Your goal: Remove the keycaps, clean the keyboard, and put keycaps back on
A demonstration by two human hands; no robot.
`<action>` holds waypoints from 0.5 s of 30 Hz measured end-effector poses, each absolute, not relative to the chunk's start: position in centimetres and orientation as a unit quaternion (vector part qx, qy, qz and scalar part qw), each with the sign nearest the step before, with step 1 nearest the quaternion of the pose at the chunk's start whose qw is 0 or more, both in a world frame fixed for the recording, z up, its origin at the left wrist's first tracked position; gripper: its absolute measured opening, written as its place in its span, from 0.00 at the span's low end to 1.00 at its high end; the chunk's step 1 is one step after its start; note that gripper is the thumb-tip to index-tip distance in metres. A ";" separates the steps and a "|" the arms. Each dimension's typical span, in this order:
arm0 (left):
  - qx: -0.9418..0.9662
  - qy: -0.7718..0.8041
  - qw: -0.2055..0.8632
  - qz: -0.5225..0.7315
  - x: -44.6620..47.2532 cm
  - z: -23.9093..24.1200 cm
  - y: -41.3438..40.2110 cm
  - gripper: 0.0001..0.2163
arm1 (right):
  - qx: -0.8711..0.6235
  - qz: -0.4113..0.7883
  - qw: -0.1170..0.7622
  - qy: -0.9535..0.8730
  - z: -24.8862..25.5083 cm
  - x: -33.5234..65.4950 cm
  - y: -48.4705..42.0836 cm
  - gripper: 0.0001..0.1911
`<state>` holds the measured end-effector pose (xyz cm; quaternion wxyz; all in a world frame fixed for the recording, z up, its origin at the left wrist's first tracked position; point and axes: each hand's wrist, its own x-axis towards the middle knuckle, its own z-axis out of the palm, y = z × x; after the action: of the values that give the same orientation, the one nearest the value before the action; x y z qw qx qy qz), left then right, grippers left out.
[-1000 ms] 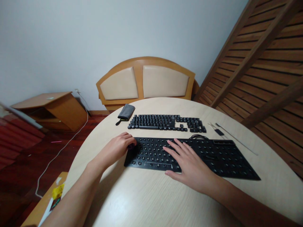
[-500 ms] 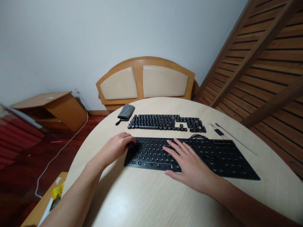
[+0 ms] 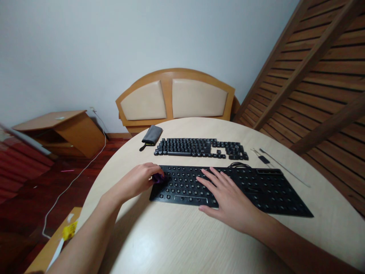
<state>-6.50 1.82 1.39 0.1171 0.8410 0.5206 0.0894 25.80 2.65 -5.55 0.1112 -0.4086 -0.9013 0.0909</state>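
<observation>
A black keyboard base [image 3: 182,185] with its keycaps off lies across the table in front of me, rows of bare switch mounts showing. My left hand [image 3: 144,177] is closed on a small dark purple cloth [image 3: 158,178], pressed against the base's left end. Spread flat over the middle of the base, my right hand [image 3: 225,194] rests with its fingers apart and its thumb at the near edge. Just behind the base, the loose black keycaps [image 3: 182,146] are laid out in keyboard order.
A grey pouch [image 3: 152,135] lies at the back left of the round table [image 3: 171,236]. To the right are a wire keycap puller [image 3: 264,159] and a thin metal rod [image 3: 285,167]. The coiled cable [image 3: 238,164] sits behind the base. A padded headboard [image 3: 175,95] stands beyond.
My left hand has shifted slightly at the base's left end, and more of the purple cloth shows beneath its fingers. The right hand and the keyboard base stay in place.
</observation>
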 end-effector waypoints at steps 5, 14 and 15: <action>0.841 0.517 0.144 0.073 -6.5 1.4 1.6 0.19 | -0.410 0.093 0.107 -0.901 -5.5 25.7 2.7 0.39; 0.835 0.504 0.197 0.100 -6.9 1.7 1.4 0.17 | -0.406 0.094 0.117 -0.901 -5.6 25.7 2.7 0.39; 0.832 0.514 0.171 0.122 -7.2 1.6 1.6 0.15 | -0.405 0.094 0.120 -0.902 -5.6 25.7 2.7 0.39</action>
<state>-7.17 1.58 1.58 0.1715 0.8315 0.5142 0.1215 25.72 2.66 -5.60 0.1199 -0.4051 -0.9015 0.0937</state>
